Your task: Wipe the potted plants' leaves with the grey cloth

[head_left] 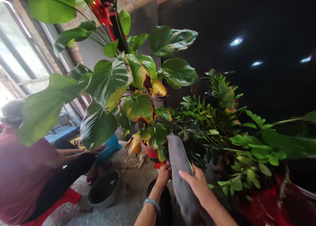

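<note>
My right hand (pixel 198 184) grips a long grey cloth (pixel 181 173), its thumb pressed on top. The cloth is smeared by motion, and a thin yellow-green edge shows beside my fingers. Just left of it, my left hand (pixel 164 176), with a pale bracelet on the wrist, has its fingers curled. What they hold, if anything, is hidden behind the cloth. Ahead stands a tall potted plant (pixel 111 82) with broad green leaves, some with yellow and brown edges. A withered yellow leaf (pixel 136 143) hangs low beside its red pot (pixel 149 151).
Bushy small-leaved plants (pixel 204 120) crowd the right side before a dark glossy panel (pixel 259 31). At left sits a person (pixel 22 173), leaning over a blue object (pixel 108 148). A grey bucket (pixel 115 189) stands on the concrete floor, and red material (pixel 283 203) lies lower right.
</note>
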`<state>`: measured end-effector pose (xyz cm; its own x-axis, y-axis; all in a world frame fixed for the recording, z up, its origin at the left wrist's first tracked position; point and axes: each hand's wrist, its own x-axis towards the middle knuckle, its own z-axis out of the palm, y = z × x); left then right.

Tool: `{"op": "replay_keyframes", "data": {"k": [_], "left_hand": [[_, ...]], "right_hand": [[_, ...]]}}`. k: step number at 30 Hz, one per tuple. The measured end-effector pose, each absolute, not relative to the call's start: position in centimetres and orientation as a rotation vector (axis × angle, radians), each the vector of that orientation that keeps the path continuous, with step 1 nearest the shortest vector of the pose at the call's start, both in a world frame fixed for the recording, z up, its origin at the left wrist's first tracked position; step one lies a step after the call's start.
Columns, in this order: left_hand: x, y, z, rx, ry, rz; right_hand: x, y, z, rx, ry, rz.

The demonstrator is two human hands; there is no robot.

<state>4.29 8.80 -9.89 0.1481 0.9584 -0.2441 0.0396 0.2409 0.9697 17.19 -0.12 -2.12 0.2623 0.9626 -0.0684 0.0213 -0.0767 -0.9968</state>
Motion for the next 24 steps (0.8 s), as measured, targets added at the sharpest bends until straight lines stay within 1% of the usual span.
{"op": "replay_keyframes", "data": {"k": [2,4,7,9,11,13,15,19,21,24], "left_hand": [[3.6,9.0,-9.7,1.089,1.176,0.887],[2.8,9.1,-9.5,1.033,1.190,0.954],[1.9,8.9,-9.2,0.888,1.276,1.218],[1.6,8.5,-9.0,0.785,1.255,1.382],[1.5,8.1,-9.0,0.717,1.165,1.446],[1.6,8.0,-9.3,0.733,1.088,1.404],[1.7,8.3,-9.9,0.844,1.061,1.294],[1.7,9.3,-11.0,1.035,1.089,1.137],[1.6,9.6,-11.2,1.045,1.069,1.136],[1.4,9.7,-11.4,1.048,1.037,1.147]], "right_hand": [[17.4,-2.4,-4.4,-1.577,-0.868,1.050],[18.1,-4.6,-4.7,-1.673,-0.788,0.964],[19.1,-5.2,-1.2,-1.501,-0.908,0.942],[19.2,-3.4,1.9,-1.333,-1.006,0.953],[18.8,-0.6,3.8,-1.248,-1.008,0.921],[18.0,1.8,3.5,-1.246,-0.998,0.881],[17.2,2.7,1.5,-1.307,-1.028,0.874],[16.8,-0.1,-2.6,-1.455,-1.132,1.002],[17.4,-2.1,-2.4,-1.479,-1.185,1.069],[18.3,-3.0,0.9,-1.341,-1.329,1.092]]}}
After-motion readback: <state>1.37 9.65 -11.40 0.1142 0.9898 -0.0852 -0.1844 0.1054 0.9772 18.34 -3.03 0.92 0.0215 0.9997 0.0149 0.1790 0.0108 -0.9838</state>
